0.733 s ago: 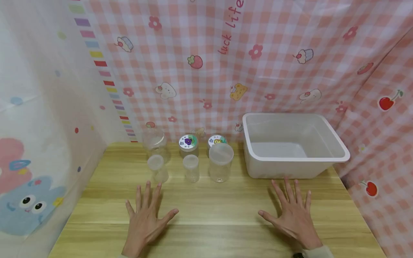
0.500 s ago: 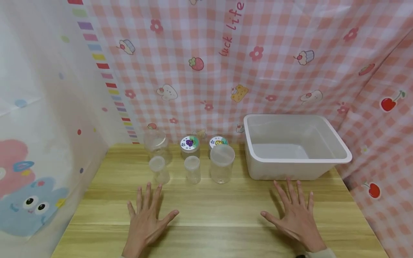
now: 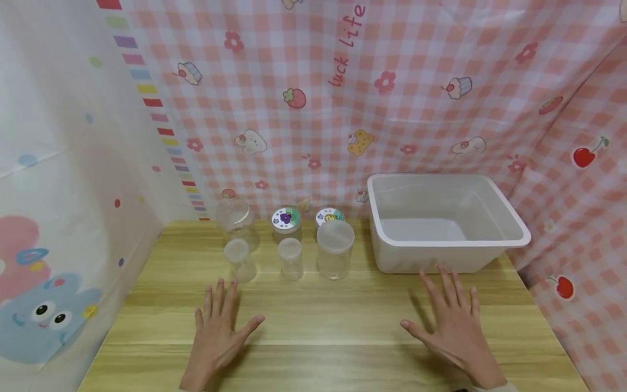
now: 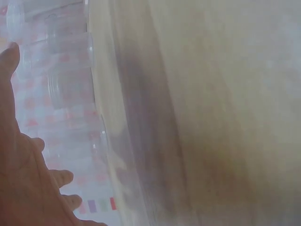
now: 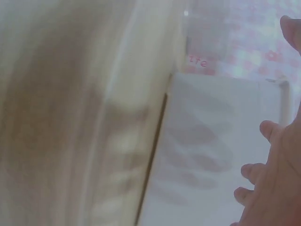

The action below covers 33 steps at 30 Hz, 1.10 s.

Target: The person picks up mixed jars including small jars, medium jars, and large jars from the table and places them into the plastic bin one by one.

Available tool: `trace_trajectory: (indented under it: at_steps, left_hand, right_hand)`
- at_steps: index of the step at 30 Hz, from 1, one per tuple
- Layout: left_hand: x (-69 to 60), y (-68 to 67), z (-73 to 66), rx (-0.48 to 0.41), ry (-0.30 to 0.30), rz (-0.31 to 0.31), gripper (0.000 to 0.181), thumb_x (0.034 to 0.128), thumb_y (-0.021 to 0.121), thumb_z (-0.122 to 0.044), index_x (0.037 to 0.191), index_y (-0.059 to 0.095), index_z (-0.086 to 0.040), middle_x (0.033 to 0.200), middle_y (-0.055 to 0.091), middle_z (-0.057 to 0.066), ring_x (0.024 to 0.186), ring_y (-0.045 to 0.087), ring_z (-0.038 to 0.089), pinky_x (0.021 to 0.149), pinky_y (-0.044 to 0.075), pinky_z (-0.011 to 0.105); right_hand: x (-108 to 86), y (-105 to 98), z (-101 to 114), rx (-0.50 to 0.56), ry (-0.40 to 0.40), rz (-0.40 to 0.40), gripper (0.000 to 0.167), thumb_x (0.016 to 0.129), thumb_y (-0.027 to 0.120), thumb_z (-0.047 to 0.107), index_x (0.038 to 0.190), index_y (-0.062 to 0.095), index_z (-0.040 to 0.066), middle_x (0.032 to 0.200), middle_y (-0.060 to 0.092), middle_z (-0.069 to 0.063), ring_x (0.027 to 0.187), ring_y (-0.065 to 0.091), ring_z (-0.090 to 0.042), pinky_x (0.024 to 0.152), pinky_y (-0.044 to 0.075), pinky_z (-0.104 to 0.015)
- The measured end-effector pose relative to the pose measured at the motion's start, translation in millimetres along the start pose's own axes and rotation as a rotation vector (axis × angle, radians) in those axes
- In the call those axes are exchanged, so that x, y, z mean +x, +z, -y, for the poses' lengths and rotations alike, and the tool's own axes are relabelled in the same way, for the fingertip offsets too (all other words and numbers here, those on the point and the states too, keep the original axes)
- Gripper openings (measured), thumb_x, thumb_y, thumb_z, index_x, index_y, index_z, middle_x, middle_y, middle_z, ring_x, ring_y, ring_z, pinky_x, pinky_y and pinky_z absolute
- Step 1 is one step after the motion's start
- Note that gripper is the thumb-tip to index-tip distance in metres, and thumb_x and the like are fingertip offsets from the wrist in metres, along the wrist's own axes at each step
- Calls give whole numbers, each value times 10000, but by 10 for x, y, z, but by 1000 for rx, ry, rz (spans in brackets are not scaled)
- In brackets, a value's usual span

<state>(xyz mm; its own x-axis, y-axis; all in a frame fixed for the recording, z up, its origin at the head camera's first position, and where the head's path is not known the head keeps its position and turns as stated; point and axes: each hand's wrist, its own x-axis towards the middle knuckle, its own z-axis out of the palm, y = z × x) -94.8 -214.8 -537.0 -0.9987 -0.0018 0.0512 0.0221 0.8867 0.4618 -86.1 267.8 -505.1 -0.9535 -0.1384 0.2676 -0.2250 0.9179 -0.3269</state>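
My left hand (image 3: 215, 337) is held with its fingers spread, just in front of a small clear jar (image 3: 241, 264), and holds nothing. Behind that jar is a larger clear jar (image 3: 236, 226). Another small clear jar (image 3: 291, 260) and a wider jar with a frosted lid (image 3: 335, 251) stand to the right. Two jars with printed lids, one with a purple picture (image 3: 286, 219) and one with a yellow picture (image 3: 329, 215), are behind them; the wide jar partly hides the yellow one. Fingers spread and holding nothing, my right hand (image 3: 455, 329) is before the white plastic bin (image 3: 441, 258).
Everything stands on a wood-grain table (image 3: 333, 326). A pink checked curtain (image 3: 313, 120) hangs right behind the jars and bin. White cloth (image 3: 73, 163) with cartoon prints closes off the left side, and checked cloth (image 3: 592, 218) the right.
Both hands have drifted slightly outward, the left one to the left and the right one to the right. The jars and the bin stay where they were.
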Motion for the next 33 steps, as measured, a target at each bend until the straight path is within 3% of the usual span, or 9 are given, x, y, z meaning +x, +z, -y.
trace_trajectory:
  at_steps: [9, 20, 25, 33]
  left_hand:
    - [159, -83, 46, -69, -9, -6, 1072, 916, 619, -680, 1667, 30, -192, 1713, 73, 234, 1563, 42, 515, 1141, 149, 819]
    - [345, -134, 94, -307, 12, -51, 1080, 919, 730, -518, 1657, 53, -115, 1691, 123, 272, 1547, 76, 535, 1200, 160, 745]
    - [471, -163, 96, -424, -4, -48, 1080, 939, 726, -473, 1658, 4, -116, 1694, 101, 272, 1555, 97, 508, 1213, 166, 723]
    - [685, -174, 121, -554, -66, -59, 1038, 939, 729, -469, 1663, 52, -159, 1701, 161, 214, 1551, 183, 463, 1194, 240, 722]
  right_hand:
    - [57, -218, 52, 64, -69, -119, 1041, 769, 819, 553, 1626, 283, 303, 1739, 73, -127, 1618, -36, -294, 1262, -64, -662]
    - [237, -439, -22, 100, -153, -201, 944, 814, 802, 449, 1607, 344, 220, 1735, 100, -126, 1600, 58, -394, 1267, -22, -663]
    - [376, -510, -98, 129, -169, -244, 851, 854, 790, 435, 1569, 414, 166, 1716, 189, -143, 1593, 115, -391, 1228, 90, -732]
    - [635, -591, -205, 121, -247, -348, 738, 910, 731, 490, 1503, 510, 109, 1569, 437, -236, 1435, 383, -479, 1125, 269, -764]
